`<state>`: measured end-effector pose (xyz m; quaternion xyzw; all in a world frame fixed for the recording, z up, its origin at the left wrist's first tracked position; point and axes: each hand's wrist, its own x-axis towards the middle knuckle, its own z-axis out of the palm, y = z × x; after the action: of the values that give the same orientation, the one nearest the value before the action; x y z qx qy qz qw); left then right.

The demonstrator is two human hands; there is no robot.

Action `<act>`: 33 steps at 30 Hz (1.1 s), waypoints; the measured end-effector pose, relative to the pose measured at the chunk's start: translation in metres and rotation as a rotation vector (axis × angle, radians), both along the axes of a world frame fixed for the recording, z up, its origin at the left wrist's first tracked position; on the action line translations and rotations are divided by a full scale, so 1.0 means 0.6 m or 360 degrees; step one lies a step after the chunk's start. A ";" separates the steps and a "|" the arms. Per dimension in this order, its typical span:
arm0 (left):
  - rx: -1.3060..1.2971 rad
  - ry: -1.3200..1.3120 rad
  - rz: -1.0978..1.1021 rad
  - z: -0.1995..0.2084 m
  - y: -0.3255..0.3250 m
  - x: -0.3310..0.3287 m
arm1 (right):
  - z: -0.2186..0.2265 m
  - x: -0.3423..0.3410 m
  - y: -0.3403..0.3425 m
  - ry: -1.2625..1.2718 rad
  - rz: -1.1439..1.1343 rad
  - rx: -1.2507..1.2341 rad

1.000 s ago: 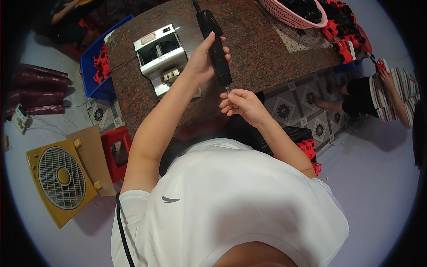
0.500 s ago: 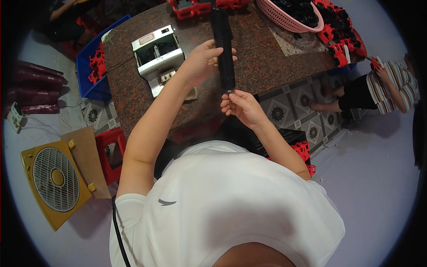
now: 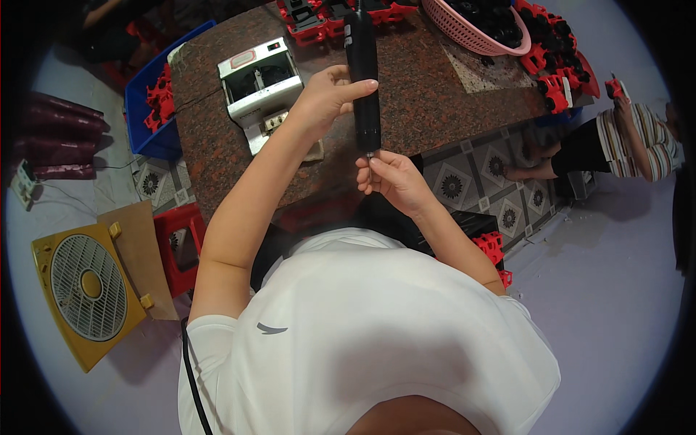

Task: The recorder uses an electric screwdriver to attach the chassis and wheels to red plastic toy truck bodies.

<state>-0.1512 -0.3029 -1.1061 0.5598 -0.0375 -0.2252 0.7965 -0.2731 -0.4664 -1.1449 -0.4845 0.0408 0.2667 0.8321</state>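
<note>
"In the left hand (image 3: 324, 99), what is held, and how?"

"A black handheld driver (image 3: 365, 109) is gripped, the thumb laid across its barrel; the fingers behind are partly hidden. Just below, the driver's slim metal shaft (image 3: 370, 155) is pinched between thumb and fingers of the right hand (image 3: 396, 181). Whether a small part is also held there cannot be told."

"What could be expected to go wrong?"

"The fingertips could be twisted or nipped, were the driver switched on while its shaft is pinched. Through a loose left grip, the barrel could be tilted or dropped."

"And the surroundings?"

"Under the left hand, a speckled brown tabletop (image 3: 420, 83) is seen. To that hand's left, a silver machine (image 3: 270, 105) is placed; beyond both hands, red plastic frames (image 3: 308, 32) are laid out, with a pink basket (image 3: 467, 32) of black parts (image 3: 494, 20) to their right. Farther left, a blue bin (image 3: 152, 141) is set beside the table; lower left, a yellow fan (image 3: 90, 284). Well to the right, a person in a striped shirt (image 3: 634, 138) is seen."
</note>
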 end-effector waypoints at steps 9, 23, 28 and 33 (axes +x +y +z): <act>-0.0203 0.0254 -0.0079 0.003 0.008 -0.007 | -0.010 0.001 0.008 0.0008 0.0045 0.0139; -0.0026 0.0031 0.0009 -0.022 0.001 -0.008 | -0.003 -0.002 0.010 -0.0022 0.0110 0.0000; 0.0066 0.0061 0.0078 -0.020 -0.003 -0.011 | -0.003 0.001 0.010 -0.0013 0.0096 0.0023; 0.0125 0.0083 0.0108 -0.018 -0.006 -0.015 | -0.002 0.002 0.009 -0.0019 0.0093 -0.0045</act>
<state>-0.1602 -0.3067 -1.1169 0.5856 0.0113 -0.2138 0.7818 -0.2719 -0.4611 -1.1463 -0.4987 0.0253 0.2875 0.8173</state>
